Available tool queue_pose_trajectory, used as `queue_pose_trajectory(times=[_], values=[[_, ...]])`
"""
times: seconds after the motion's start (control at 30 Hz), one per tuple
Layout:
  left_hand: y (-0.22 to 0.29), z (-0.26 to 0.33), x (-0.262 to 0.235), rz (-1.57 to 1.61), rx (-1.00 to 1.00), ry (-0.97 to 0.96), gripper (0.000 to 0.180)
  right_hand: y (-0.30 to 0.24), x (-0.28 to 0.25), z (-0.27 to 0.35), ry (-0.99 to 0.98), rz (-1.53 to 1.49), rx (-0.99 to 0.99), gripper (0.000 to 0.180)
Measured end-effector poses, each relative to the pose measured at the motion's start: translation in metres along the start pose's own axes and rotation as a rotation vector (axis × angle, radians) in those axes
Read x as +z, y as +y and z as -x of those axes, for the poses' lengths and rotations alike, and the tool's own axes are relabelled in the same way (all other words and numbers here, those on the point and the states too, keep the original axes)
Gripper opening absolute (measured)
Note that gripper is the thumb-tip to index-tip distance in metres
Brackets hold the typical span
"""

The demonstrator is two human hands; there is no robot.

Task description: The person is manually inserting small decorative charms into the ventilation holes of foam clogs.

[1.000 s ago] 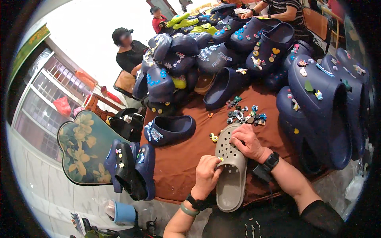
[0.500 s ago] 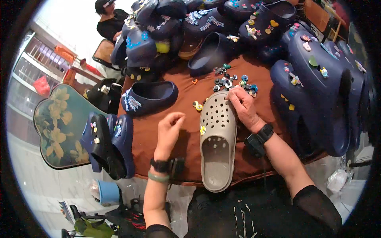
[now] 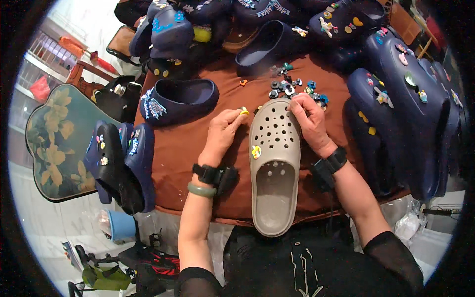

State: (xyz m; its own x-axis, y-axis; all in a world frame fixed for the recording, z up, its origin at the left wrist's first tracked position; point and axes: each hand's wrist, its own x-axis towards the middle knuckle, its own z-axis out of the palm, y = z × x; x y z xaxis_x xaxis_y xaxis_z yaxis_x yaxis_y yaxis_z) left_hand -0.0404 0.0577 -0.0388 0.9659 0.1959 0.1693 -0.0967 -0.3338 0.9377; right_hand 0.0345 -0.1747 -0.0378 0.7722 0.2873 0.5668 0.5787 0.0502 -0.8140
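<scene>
A beige clog (image 3: 277, 195) with a holed upper lies in front of me, toe pointing away, its heel at the table's near edge. One yellow-and-white shoe charm (image 3: 256, 152) sits on the left side of its upper. My right hand (image 3: 310, 123) is closed on the right side of the clog's toe. Just left of the toe, my left hand (image 3: 222, 132) pinches a small yellow charm (image 3: 244, 112) between thumb and fingertips. Beyond the toe lies a loose pile of black, white, blue and green charms (image 3: 284, 88).
A brown cloth (image 3: 183, 168) covers the table. A navy clog (image 3: 185, 96) lies at left; decorated navy clogs (image 3: 170, 37) are heaped at the back, with large ones (image 3: 410, 114) at right. A black clog (image 3: 111, 158) hangs over the left edge beside a flowered chair back (image 3: 59, 148).
My left hand has moved up and right toward the toe and now pinches a yellow charm. My right hand stays at the clog's toe. The person at the back has left the view.
</scene>
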Motion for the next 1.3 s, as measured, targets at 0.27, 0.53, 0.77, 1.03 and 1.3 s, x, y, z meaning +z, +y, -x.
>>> queue_pose_trajectory(times=[0.27, 0.53, 0.77, 1.03, 1.3], values=[[0.053, 0.04, 0.003, 0.269, -0.127, -0.049, 0.02, -0.005, 0.001, -0.002, -0.007, 0.003, 0.024, 0.015], [0.054, 0.03, 0.021, 0.127, 0.048, 0.003, 0.019, 0.001, 0.001, 0.0, -0.003, -0.005, 0.0, 0.012], [0.058, 0.032, 0.013, -0.197, 0.234, -0.137, 0.015, -0.001, -0.001, 0.001, -0.009, -0.008, 0.042, 0.01], [0.073, 0.013, 0.012, 0.114, -0.112, -0.246, 0.017, -0.005, 0.004, 0.001, 0.018, -0.046, 0.068, 0.01], [0.064, -0.003, 0.018, 0.123, -0.341, -0.291, 0.02, -0.001, 0.004, 0.0, 0.042, 0.032, 0.02, 0.009]])
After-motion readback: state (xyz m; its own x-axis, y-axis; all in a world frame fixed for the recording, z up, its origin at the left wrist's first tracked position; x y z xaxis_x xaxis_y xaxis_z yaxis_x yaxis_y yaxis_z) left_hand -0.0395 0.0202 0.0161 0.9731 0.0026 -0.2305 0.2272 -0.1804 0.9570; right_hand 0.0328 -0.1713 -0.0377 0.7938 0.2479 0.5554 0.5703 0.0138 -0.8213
